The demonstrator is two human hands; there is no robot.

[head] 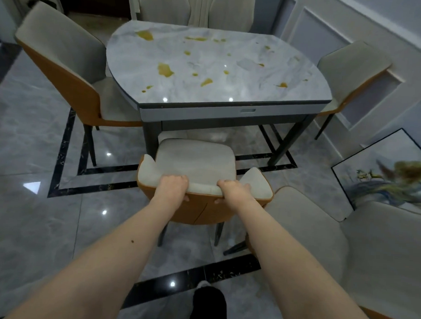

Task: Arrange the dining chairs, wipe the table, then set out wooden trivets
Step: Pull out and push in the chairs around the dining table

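A dining chair (197,159) with a cream cushion and an orange shell stands at the near end of the marble-topped table (230,95), its seat partly under the table edge. My left hand (172,185) grips the top of its backrest, fingers curled over the rim. My right hand (232,190) grips the same rim a little to the right. Yellow-brown spills (165,70) dot the table top. No trivets or cloth show in view.
One chair (62,58) stands at the table's left side and another chair (351,66) at its right. At the far end is a chair (198,8). A loose chair (333,240) stands close on my right. A framed picture (383,172) leans against the right wall.
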